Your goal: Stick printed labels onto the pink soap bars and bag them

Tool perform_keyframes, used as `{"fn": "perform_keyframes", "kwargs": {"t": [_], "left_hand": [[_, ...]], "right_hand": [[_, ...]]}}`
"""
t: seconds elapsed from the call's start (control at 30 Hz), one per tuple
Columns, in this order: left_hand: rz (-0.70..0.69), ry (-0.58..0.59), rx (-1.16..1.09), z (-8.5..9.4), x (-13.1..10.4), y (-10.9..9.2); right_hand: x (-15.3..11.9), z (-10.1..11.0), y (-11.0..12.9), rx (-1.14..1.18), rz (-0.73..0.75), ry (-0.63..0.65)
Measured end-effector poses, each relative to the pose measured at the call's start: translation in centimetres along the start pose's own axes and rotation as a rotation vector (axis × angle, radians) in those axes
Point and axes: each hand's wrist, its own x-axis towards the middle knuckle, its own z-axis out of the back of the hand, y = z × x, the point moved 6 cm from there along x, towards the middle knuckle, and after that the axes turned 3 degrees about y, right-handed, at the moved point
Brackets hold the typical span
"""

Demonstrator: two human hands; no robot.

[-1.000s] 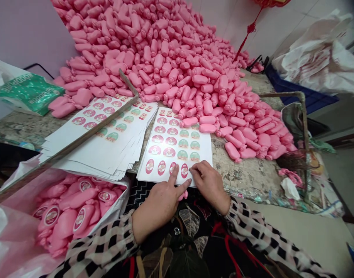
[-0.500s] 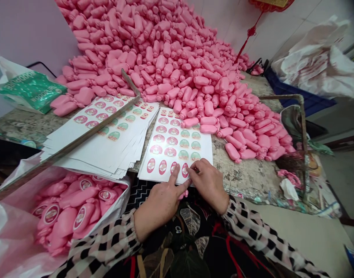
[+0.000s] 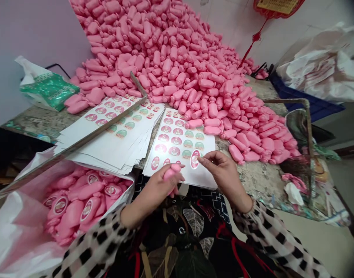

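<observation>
My left hand (image 3: pixel 162 183) is closed around a small pink bottle (image 3: pixel 172 170), whose rounded end sticks up between the fingers. Between thumb and forefinger, my right hand (image 3: pixel 224 173) pinches an oval pink sticker (image 3: pixel 195 159) by its edge, lifted above the sheet. Both hands are at the near edge of a white sticker sheet (image 3: pixel 181 178), which carries rows of pink and green labels and a front row of ovals partly hidden by my left hand.
A large heap of pink bottles (image 3: pixel 165 58) covers the back of the table. Left of the sheet lies a stack of sticker sheets (image 3: pixel 107 154) under a metal bar (image 3: pixel 78 148). An open white bag (image 3: pixel 26 216) holds labelled bottles at lower left. A metal frame (image 3: pixel 308 146) stands at right.
My right hand has peeled an oval sticker off the sheet and raised it slightly to the right. My left hand has drawn back from the sheet, bringing the pink bottle upright into view.
</observation>
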Motion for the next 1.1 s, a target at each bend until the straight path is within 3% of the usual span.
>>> {"fn": "perform_keyframes", "kwargs": {"t": [0.1,0.2,0.87,1.0,1.1], "left_hand": [[0.167,-0.003,-0.65,-0.4,1.1,0.4],[0.239,-0.017,-0.885,-0.7,2.1,0.7],[0.193,-0.023,-0.857,-1.2,2.6,1.0],[0.154,0.016,-0.796,-1.3,2.3,0.7],[0.125,0.049,-0.639,-1.0,1.9,0.3]], "right_hand": [[-0.9,-1.9,1.5,0.125,-0.002,0.099],[-1.7,-3.6,2.3,0.135,0.01,0.171],[-2.2,-5.3,1.1,0.181,-0.025,0.237],[-2.5,-5.0,1.3,0.027,0.038,0.203],[-2.8,-4.1,2.4,-0.267,0.206,0.153]]}}
